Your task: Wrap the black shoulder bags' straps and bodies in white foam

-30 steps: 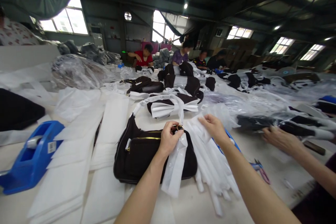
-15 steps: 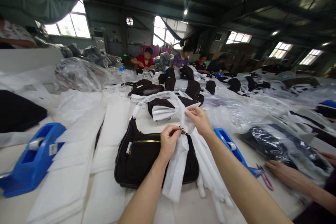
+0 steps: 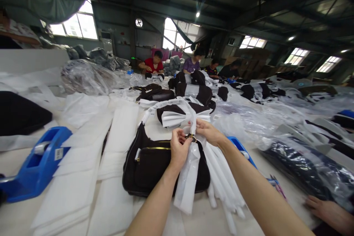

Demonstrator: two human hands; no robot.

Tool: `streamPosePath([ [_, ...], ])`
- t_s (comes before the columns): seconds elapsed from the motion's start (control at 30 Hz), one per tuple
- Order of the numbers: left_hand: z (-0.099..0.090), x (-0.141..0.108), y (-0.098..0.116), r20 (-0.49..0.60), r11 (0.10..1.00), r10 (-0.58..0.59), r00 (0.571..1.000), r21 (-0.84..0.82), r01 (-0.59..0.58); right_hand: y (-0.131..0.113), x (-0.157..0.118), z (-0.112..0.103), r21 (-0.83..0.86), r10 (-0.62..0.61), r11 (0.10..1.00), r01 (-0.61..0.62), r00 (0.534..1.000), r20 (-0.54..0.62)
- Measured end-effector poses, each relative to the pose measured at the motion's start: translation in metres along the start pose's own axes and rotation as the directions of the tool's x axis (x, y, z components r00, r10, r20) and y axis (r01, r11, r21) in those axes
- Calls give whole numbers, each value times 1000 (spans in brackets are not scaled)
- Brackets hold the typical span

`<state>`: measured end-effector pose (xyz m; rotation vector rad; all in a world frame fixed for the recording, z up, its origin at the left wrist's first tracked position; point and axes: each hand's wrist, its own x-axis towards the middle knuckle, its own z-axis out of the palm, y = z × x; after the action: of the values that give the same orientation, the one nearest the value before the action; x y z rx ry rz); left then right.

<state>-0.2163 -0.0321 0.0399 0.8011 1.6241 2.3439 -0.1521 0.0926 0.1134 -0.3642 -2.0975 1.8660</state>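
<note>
A black handbag (image 3: pixel 155 169) with gold zips lies on the table in front of me. White wrapping (image 3: pixel 186 188) covers its arched strap and hangs down over the bag's right part. My left hand (image 3: pixel 179 145) pinches at the gold ring (image 3: pixel 193 138) where the strap meets the bag. Just right of it, my right hand (image 3: pixel 206 131) has its fingers closed on the wrapped strap (image 3: pixel 190 112) above the ring. The fingertips of both hands are close together.
Blue tape dispensers (image 3: pixel 35 166) stand left and right, with scissors (image 3: pixel 278 186) at the right. White foam sheets (image 3: pixel 74 180) lie left, foam tubes (image 3: pixel 224 177) right of the bag. A neighbour's hand (image 3: pixel 329 208) rests near a plastic-wrapped item (image 3: pixel 301 162). More bags and people are beyond.
My right hand has moved down the strap, closer to the ring and my left hand. The neighbour's hand and the plastic-wrapped item have shifted right and down.
</note>
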Motion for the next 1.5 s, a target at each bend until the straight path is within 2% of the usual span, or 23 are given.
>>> streamPosePath([
  [0.07,-1,0,1,-68,998,35,997,46,-32,-4,-1,-1,28,-49,998,51,996,-80],
  [0.1,-2,1,1,-66,998,39,997,48,-36,-6,0,0,23,-75,997,78,990,-121],
  [0.17,-4,4,2,39,1000,11,999,-4,-11,-9,3,1,13,-98,995,101,981,-169],
  [0.27,-8,9,1,219,993,-33,975,-104,57,-14,9,5,23,-59,998,62,990,-126],
  [0.37,-10,11,0,180,992,-61,982,-96,80,-13,8,4,-10,-30,1000,29,998,-55],
  [0.43,-10,11,0,145,993,-88,986,-71,99,-7,1,-1,-31,-40,999,39,998,-52],
  [0.6,-8,10,-1,167,988,-113,980,-90,129,16,-33,-10,-141,-60,989,47,994,-86],
  [0.73,-8,9,1,196,989,-104,975,-86,123,20,-50,-1,-150,-95,986,67,978,-186],
  [0.83,-12,9,8,318,973,-130,939,-139,182,18,-48,7,-219,-114,974,50,950,-289],
  [0.9,-17,10,14,444,940,-157,882,-208,272,18,-43,8,-306,-141,952,24,920,-366],
  [0.97,-19,12,20,520,906,-151,841,-268,328,18,-39,8,-367,-165,930,-1,893,-420],
  [1.0,-20,12,22,522,901,-144,841,-283,329,17,-38,8,-384,-171,923,-7,888,-427],
  [1.07,-20,13,24,471,916,-144,870,-270,298,16,-37,9,-388,-177,922,0,890,-420],
  [1.13,-19,13,23,404,930,-165,900,-239,278,12,-37,11,-346,-183,938,32,892,-413],
  [1.2,-19,14,21,371,915,-205,906,-255,312,9,-37,15,-239,-180,967,83,889,-420],
  [1.33,-20,18,20,334,819,-335,881,-360,447,10,-34,20,89,-69,989,119,897,-436],
  [1.43,-21,19,19,310,760,-407,860,-407,506,17,-33,26,297,27,946,130,881,-472],
  [1.5,-20,19,18,309,740,-429,849,-420,526,23,-33,29,374,44,913,163,872,-487],
])
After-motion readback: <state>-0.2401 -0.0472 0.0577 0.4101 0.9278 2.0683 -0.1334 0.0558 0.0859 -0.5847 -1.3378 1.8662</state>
